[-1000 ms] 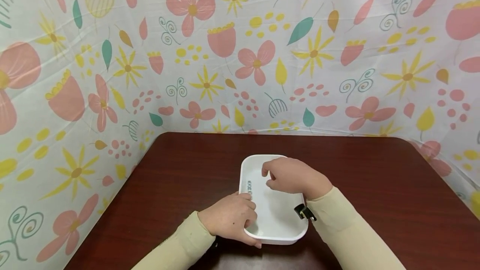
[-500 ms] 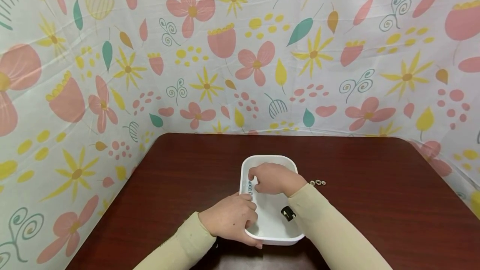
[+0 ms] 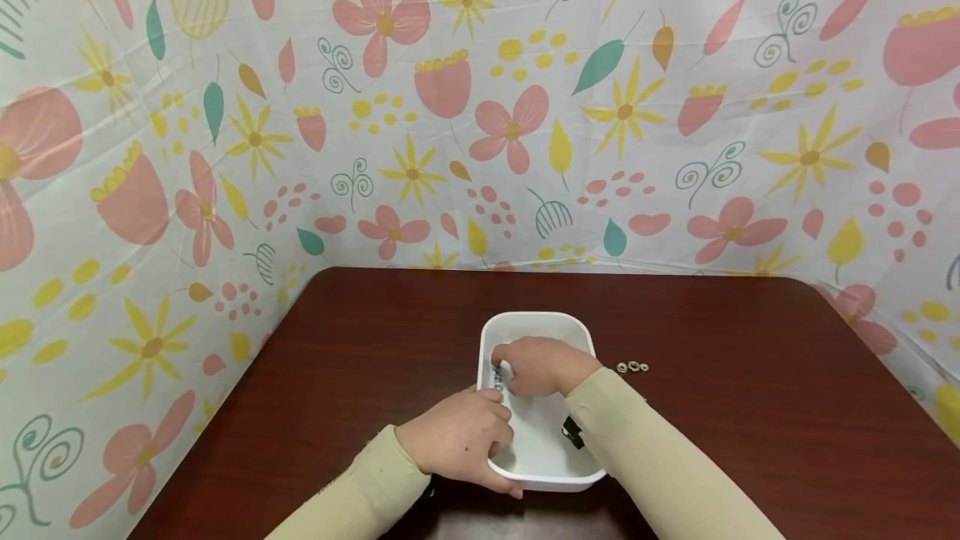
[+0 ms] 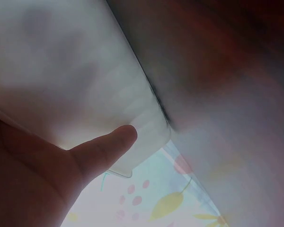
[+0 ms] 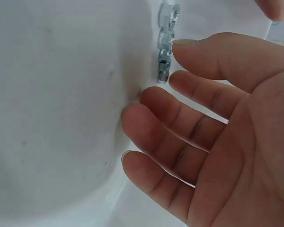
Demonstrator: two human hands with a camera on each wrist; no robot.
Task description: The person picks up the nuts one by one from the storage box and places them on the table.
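Note:
A white plastic tray [image 3: 538, 461] stands on the dark table. My left hand [image 3: 459, 433] grips its near left corner, fingers over the left wall and thumb along the outside. In the left wrist view the thumb lies against the tray's wall [image 4: 109, 90]. My right hand [image 3: 542, 365] reaches inside the tray toward the left wall, fingers loosely bent. There, several shiny metal nuts [image 5: 165, 42] line up in a row. The right thumb tip is right at the row's side and the index fingertip just by its end; nothing is pinched between them.
Three small metal nuts [image 3: 633, 367] lie in a row on the reddish-brown table [image 3: 735, 357], right of the tray. A black clip [image 3: 573, 432] sits at the right wrist. A flower-patterned cloth [image 3: 450, 148] hangs behind and to the left.
My right hand has moved left within the tray, from above its middle to the nuts by the left wall. The nuts on the table have come into view. My left hand stays put.

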